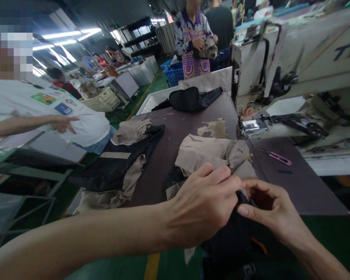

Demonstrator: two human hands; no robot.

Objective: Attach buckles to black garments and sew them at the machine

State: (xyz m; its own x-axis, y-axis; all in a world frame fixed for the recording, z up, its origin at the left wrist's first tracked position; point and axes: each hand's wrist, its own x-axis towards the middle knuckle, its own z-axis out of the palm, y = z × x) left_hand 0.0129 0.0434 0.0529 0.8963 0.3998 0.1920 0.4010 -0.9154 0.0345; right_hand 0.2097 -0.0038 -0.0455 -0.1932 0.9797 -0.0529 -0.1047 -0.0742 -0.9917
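Note:
My left hand (202,200) and my right hand (268,208) meet at the near edge of the dark worktable (181,128). Both pinch the same piece of black fabric (236,233), which hangs down over the table edge below them. Just beyond the hands lies a crumpled beige and black garment piece (212,153). The fingers of both hands are closed on the cloth.
A pile of black and beige garments (119,163) lies at the table's left. A black piece (189,99) sits at the far end. An industrial sewing machine (280,66) stands at the right, pink snips (277,157) beside it. Other people stand left and behind.

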